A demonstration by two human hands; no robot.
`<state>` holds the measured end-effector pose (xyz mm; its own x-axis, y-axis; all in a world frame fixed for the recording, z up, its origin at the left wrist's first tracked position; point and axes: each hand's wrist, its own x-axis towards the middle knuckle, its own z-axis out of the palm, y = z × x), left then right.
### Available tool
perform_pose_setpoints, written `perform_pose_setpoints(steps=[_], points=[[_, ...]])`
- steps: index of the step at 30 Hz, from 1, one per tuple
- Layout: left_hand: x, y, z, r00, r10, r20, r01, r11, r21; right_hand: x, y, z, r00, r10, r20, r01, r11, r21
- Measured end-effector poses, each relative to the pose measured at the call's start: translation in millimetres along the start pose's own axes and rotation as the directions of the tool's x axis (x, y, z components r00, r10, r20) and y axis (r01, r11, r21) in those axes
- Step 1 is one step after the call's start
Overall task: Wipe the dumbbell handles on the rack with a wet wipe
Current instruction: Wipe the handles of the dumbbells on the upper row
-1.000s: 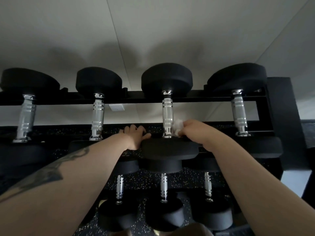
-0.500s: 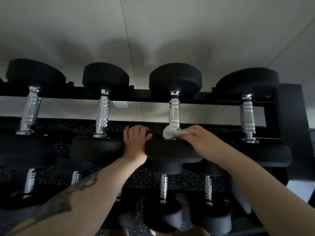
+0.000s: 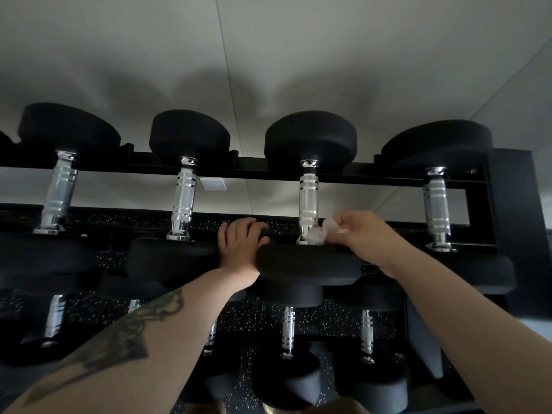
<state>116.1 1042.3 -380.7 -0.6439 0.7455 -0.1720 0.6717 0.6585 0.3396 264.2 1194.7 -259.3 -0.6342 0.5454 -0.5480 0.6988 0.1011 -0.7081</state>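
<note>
Several black dumbbells with chrome handles lie on the top tier of a black rack (image 3: 493,198). My right hand (image 3: 363,231) pinches a crumpled white wet wipe (image 3: 324,231) against the near end of the third dumbbell's chrome handle (image 3: 308,198), just above its near black head (image 3: 307,267). My left hand (image 3: 239,243) rests with fingers spread on the rack rail, between that head and the second dumbbell's near head (image 3: 170,258). It holds nothing.
Handles of the first (image 3: 58,195), second (image 3: 183,198) and fourth (image 3: 437,204) top-tier dumbbells stand free. Smaller dumbbells (image 3: 288,333) lie on the lower tier over speckled black flooring. A white wall with a switch plate (image 3: 212,184) is behind the rack.
The wipe has gone from wrapping the handle's base to a bunched wad at its right side, and my right hand sits a little higher. My left hand has stayed on the rail.
</note>
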Motion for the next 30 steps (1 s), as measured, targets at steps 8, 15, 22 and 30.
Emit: perform_pose_setpoints(steps=[8,15,22,30], points=[[-1,-1,1,1.000,0.026,-0.016,-0.026,1.000,0.010,14,-15,5,0.981,0.167,0.102,-0.184,0.964,0.193],[-2,-1,2,1.000,0.016,-0.020,-0.015,0.999,0.043,-3,-25,19,0.981,-0.133,-0.143,0.120,0.988,-0.095],[-2,1,-4,1.000,0.024,0.003,-0.024,1.000,0.014,19,-47,28,0.943,-0.330,-0.033,0.237,0.739,-0.631],[-1,1,-5,0.999,0.022,0.031,-0.021,0.999,-0.033,14,-4,2,0.987,-0.094,-0.132,0.051,0.953,-0.299]])
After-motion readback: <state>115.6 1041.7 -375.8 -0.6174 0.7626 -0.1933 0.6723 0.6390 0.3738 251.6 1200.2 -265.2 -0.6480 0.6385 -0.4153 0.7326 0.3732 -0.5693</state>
